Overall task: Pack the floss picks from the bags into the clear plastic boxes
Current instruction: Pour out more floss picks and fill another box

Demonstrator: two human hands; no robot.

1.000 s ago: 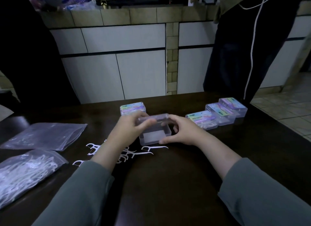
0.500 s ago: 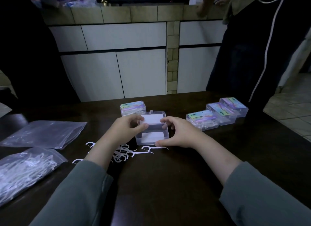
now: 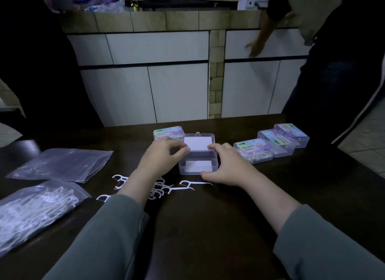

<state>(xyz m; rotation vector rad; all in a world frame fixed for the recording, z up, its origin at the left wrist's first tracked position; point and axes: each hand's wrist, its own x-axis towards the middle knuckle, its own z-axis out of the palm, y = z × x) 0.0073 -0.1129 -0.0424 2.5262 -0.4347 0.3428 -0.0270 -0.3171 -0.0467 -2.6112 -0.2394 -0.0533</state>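
1. Head view: dark table [image 3: 208, 227], two hands on an open clear box [image 3: 198, 165] at table centre.
2. Left hand [image 3: 164, 154] curls at the box's left side, thumb and fingertips pinching the left edge of the raised lid [image 3: 199, 143].
3. Right hand [image 3: 227, 165] grasps the box's right side, thumb at the front right corner, fingers on the far right rim near the lid hinge.
4. Box holds no picks; a white card shows through the base, another under the lid.
5. Loose floss picks [image 3: 166, 188] lie on the table just in front of the box, partly under the left forearm.
6. Full bag of picks [image 3: 35, 213] at near left; flatter bag [image 3: 62, 165] behind it, contents hard to tell.
7. Closed labelled box [image 3: 168, 132] touches or sits just behind the open one, at its left.
8. Three more filled labelled boxes [image 3: 273, 144] in a row at right, touching each other.
9. Another person [image 3: 333, 61] stands at far right by white cabinets [image 3: 156, 81], hand on a cabinet front.
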